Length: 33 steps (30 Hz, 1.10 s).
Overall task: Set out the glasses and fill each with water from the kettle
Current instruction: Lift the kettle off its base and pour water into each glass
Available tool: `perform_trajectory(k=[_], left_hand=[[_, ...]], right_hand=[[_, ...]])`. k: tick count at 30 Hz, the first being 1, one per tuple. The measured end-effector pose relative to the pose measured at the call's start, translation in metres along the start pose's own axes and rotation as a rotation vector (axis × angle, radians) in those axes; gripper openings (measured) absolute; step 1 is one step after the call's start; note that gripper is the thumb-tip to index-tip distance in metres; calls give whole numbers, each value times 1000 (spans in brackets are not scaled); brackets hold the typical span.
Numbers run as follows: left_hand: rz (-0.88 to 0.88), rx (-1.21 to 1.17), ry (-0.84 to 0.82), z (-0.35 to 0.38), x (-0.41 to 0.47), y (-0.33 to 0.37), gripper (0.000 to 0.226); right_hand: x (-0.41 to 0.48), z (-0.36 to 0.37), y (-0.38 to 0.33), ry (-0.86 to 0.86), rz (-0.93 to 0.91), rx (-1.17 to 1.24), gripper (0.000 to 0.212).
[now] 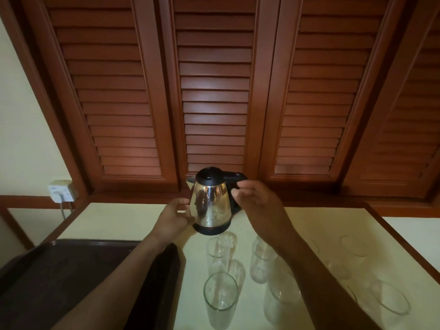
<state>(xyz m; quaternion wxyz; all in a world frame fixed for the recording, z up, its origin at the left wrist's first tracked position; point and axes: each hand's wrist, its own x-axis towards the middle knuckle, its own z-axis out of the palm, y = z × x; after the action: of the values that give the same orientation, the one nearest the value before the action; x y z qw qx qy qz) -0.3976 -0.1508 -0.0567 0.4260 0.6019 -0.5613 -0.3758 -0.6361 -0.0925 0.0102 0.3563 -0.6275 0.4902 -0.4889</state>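
Flanking kettle (210,206): left hand (175,216), right hand (258,206)

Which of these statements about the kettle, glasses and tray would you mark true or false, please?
1. The kettle is beyond the glasses, nearer the shutters. True.
2. The dark tray lies right of the glasses. False: it lies to their left.
3. The left hand and right hand flank the kettle. True.
4. The glasses lie on their sides. False: they stand upright.
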Motion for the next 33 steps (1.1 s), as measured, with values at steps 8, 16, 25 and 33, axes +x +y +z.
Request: perform_trajectory(k=[8, 16, 25, 33], left_hand=[[36, -76, -243, 3, 39, 5, 76], [-35, -69, -384, 7, 64, -5, 115], [14, -217, -293, 29, 68, -17, 122], [24, -206, -266, 25, 68, -8, 110]], right_hand=[[106, -6, 56, -82, -44, -327, 28], [147, -21, 84, -260, 71, -237, 46], [162, -19, 105, -341, 190, 15, 22], [169, -17, 118, -417, 264, 260, 62]])
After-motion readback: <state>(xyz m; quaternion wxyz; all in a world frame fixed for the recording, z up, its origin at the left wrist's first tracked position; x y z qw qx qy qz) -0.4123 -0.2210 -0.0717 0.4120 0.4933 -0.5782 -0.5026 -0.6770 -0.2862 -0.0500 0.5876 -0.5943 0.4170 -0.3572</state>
